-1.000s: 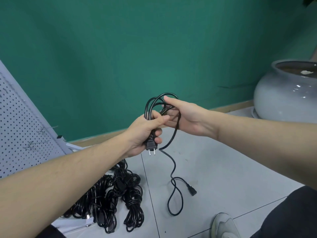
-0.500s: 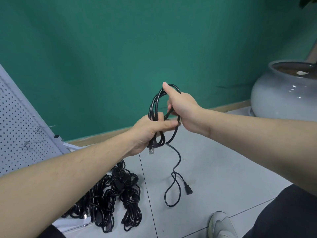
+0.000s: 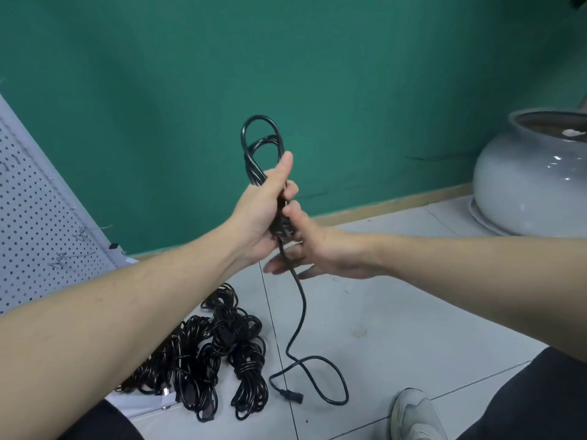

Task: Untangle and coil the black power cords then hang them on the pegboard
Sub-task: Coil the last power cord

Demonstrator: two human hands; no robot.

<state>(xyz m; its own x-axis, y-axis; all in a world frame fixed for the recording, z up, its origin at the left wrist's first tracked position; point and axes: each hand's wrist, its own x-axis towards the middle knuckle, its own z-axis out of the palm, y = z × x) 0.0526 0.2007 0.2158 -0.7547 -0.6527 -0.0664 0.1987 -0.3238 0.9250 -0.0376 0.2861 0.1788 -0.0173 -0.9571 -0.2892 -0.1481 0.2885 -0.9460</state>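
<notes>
Indoor utility or storage corner — likely workshop-type; bare green wall (image 3: 317,74) with wood skirting; grey tiled floor (image 3: 397,312); white pegboard (image 3: 35,211) leaning at left, wire hooks fitted; large glazed grey pot (image 3: 536,182) — right.

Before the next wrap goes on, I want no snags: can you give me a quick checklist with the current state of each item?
1. Left hand grips the coiled loops: ok.
2. Right hand on the loose tail below the coil: touching it, firm grip cannot tell.
3. Tail free of knots down to the floor: ok.
4. Connector end clear of the cord pile: ok, they lie apart.
5. Cord fully coiled: not ok.
6. Pegboard hooks free: ok.
</notes>
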